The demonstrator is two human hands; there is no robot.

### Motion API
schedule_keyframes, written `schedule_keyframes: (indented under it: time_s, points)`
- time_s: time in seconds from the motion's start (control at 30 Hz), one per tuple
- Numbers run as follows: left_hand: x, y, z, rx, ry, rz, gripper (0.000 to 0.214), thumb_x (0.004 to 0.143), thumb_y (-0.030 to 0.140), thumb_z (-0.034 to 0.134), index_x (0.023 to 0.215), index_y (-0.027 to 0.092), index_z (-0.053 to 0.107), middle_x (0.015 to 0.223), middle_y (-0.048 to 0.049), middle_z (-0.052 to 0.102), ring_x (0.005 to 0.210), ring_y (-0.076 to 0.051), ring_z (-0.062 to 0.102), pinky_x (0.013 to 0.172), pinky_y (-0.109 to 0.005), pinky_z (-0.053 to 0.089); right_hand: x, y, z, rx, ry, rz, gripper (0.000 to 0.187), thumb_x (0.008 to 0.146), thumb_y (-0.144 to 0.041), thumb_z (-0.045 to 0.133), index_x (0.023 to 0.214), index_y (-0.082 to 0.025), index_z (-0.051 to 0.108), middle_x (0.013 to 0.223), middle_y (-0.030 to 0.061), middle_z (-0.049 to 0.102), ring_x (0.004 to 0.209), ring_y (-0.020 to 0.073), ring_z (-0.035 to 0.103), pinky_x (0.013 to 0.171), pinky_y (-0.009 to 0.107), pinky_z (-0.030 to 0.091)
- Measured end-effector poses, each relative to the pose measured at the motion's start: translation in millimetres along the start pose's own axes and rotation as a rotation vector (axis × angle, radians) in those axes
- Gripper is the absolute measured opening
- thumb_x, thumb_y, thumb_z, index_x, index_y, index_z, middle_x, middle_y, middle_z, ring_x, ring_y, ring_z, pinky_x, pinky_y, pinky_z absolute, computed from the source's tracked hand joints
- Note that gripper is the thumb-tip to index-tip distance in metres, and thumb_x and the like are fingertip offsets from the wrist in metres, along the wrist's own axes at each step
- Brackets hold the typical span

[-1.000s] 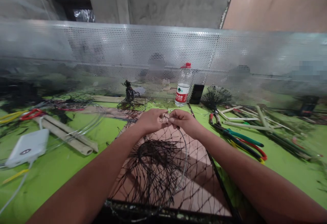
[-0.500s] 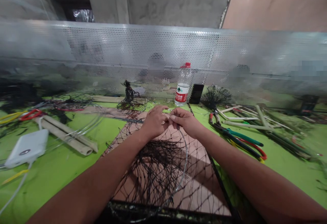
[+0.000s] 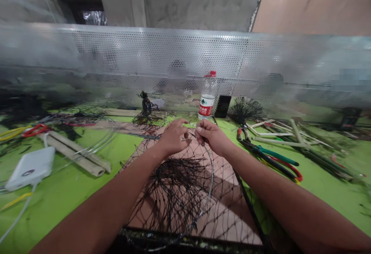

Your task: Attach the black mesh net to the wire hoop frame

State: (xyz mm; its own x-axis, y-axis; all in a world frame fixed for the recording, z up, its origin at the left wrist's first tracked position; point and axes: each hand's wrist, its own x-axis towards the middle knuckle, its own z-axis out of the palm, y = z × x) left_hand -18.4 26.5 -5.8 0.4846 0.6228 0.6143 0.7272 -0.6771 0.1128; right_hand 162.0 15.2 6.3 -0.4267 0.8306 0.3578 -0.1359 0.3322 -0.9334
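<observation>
My right hand (image 3: 209, 134) pinches a thin silvery wire (image 3: 211, 176), which curves down from the fingers across the black netting. Just left of it, my left hand (image 3: 176, 136) has its thumb and fingers apart, with nothing visible between them; a small gap separates the two hands. Below them the black knotted net (image 3: 176, 188) lies bunched in the middle and spread toward the right, over a pinkish board (image 3: 228, 223). The wire's lower end runs toward the board's dark front edge, where it is hard to follow.
A water bottle (image 3: 206, 97) and a black phone (image 3: 223, 106) stand before the perforated metal screen (image 3: 159, 49). Pliers (image 3: 272, 157) and green strips (image 3: 301, 142) lie right. Bamboo pieces (image 3: 78, 155), a white power bank (image 3: 31, 168) and red-handled scissors (image 3: 34, 130) lie left.
My left hand has drawn slightly left, and its thumb and fingers have parted. My right hand has shifted slightly right and still pinches the wire.
</observation>
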Motion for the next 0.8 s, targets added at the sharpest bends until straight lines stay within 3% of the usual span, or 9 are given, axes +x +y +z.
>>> schedule_keyframes:
  time_s: [0.1,0.2,0.33,0.53,0.8]
  points:
    - [3,-5,-1.3,-0.057,0.027,-0.035,0.029,0.069,0.036,0.063,0.091,0.017,0.060,0.118,-0.0094,0.053,0.110,-0.024,0.047,0.095,-0.040,0.037,0,2,-1,0.007,-0.018,-0.002,0.012,0.081,-0.029,0.053,0.080,-0.019,0.046,0.059,-0.0049,0.050,0.045,0.0069,0.043,0.042,0.020,0.032]
    - [5,-10,1.3,-0.081,-0.024,-0.017,0.042,0.071,0.045,0.061,0.103,0.017,0.059,0.110,-0.0090,0.059,0.106,-0.023,0.050,0.093,-0.039,0.038,0,4,-1,0.019,-0.027,-0.014,0.012,0.082,-0.028,0.053,0.081,-0.019,0.046,0.061,-0.0044,0.050,0.045,0.0068,0.043,0.042,0.020,0.032]
    - [6,-13,6.1,-0.097,-0.113,0.007,0.030,0.078,0.042,0.056,0.096,0.020,0.065,0.090,-0.0045,0.066,0.091,-0.019,0.056,0.085,-0.032,0.041,-1,4,2,0.020,-0.039,-0.013,0.012,0.082,-0.029,0.053,0.082,-0.019,0.046,0.060,-0.0047,0.050,0.045,0.0067,0.042,0.042,0.020,0.031]
    - [6,-11,9.7,-0.215,-0.202,0.006,0.018,0.081,0.029,0.055,0.093,0.024,0.067,0.095,0.0004,0.067,0.088,-0.014,0.058,0.078,-0.022,0.042,-1,-2,5,0.006,-0.014,0.019,0.014,0.080,-0.029,0.054,0.079,-0.019,0.045,0.056,-0.0062,0.048,0.040,0.0044,0.033,0.037,0.018,0.019]
    - [7,-10,10.0,-0.181,-0.232,0.008,0.018,0.080,0.028,0.055,0.091,0.023,0.068,0.089,0.0015,0.069,0.082,-0.012,0.060,0.073,-0.019,0.041,2,-3,3,0.031,0.039,0.016,0.013,0.079,-0.026,0.054,0.076,-0.020,0.043,0.053,-0.0070,0.048,0.036,0.0050,0.035,0.033,0.019,0.025]
